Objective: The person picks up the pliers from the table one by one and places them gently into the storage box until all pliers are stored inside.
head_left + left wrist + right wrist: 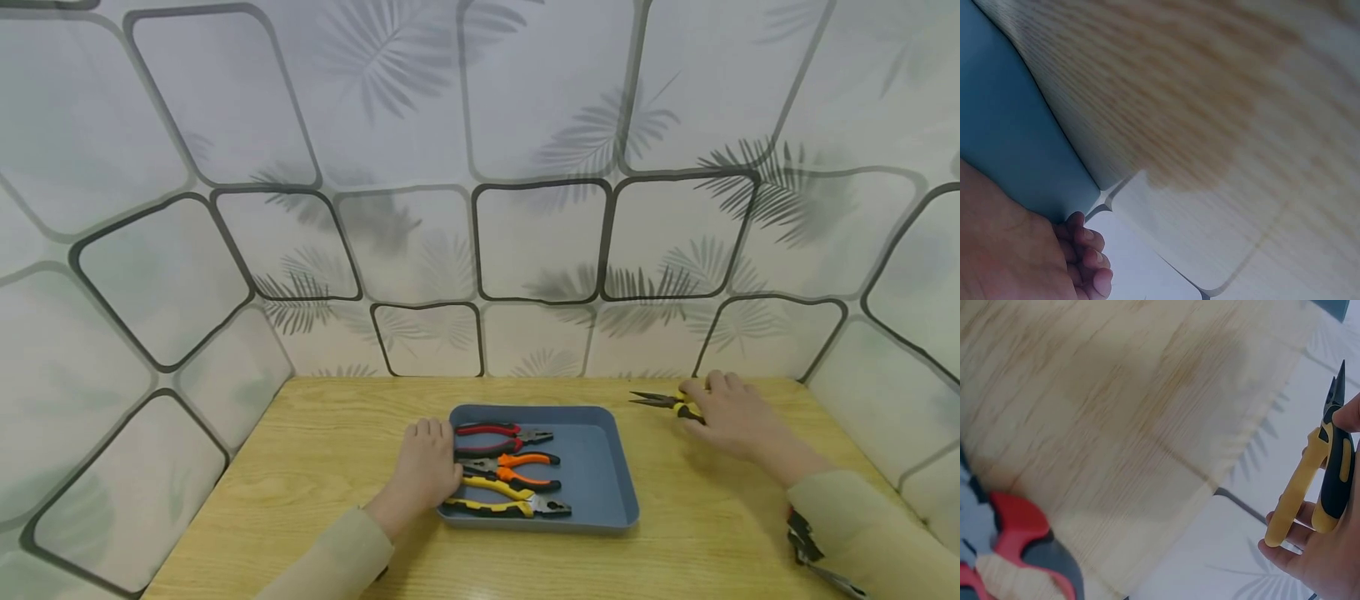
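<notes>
My left hand (426,463) grips the left rim of a blue tray (602,479), its thumb at the inner side; in the left wrist view its curled fingers show by the tray's outer wall (1013,125). Inside the tray lie three pliers, heads to the right or left: red-and-black combination pliers (517,432), orange-and-black pliers (525,471) and yellow-and-black combination pliers (495,507). Off to the tray's right, my right hand (738,415) holds long-nose pliers (1300,484) by their yellow-and-black handles. Their slim pointed tips face left in the head view, slightly parted.
A red-and-black handled tool (806,542) with a metal head lies on the wooden table (712,517) beside the right sleeve, partly hidden by it. Patterned cloth walls (540,250) enclose the table at the back and sides.
</notes>
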Tool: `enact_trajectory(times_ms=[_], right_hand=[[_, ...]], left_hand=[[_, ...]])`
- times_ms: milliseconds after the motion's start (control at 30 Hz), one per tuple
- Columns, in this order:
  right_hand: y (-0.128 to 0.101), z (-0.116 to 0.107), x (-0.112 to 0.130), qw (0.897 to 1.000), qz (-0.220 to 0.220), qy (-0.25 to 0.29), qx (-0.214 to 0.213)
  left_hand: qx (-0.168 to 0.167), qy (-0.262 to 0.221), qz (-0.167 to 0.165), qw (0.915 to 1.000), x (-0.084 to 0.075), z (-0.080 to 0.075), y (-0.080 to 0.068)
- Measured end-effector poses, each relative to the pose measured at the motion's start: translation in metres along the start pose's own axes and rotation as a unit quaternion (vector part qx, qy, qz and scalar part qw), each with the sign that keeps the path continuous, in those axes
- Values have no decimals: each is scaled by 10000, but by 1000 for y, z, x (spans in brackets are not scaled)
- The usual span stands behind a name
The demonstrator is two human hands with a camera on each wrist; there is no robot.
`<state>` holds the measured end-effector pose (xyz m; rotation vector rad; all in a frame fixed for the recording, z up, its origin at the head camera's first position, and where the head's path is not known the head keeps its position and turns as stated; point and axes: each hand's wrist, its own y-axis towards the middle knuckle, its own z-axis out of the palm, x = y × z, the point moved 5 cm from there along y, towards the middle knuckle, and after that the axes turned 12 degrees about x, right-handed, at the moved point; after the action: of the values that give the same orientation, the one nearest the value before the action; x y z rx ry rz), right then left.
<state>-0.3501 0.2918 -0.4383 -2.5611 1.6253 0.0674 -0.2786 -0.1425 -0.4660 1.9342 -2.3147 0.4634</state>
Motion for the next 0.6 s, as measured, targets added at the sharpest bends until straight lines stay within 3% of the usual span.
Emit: enact_trajectory(times_ms=[600], right_hand=[[-1, -16, 32, 9995, -248, 108, -179]], left_hand=[[-36, 20, 26, 10000, 0, 3, 2]])
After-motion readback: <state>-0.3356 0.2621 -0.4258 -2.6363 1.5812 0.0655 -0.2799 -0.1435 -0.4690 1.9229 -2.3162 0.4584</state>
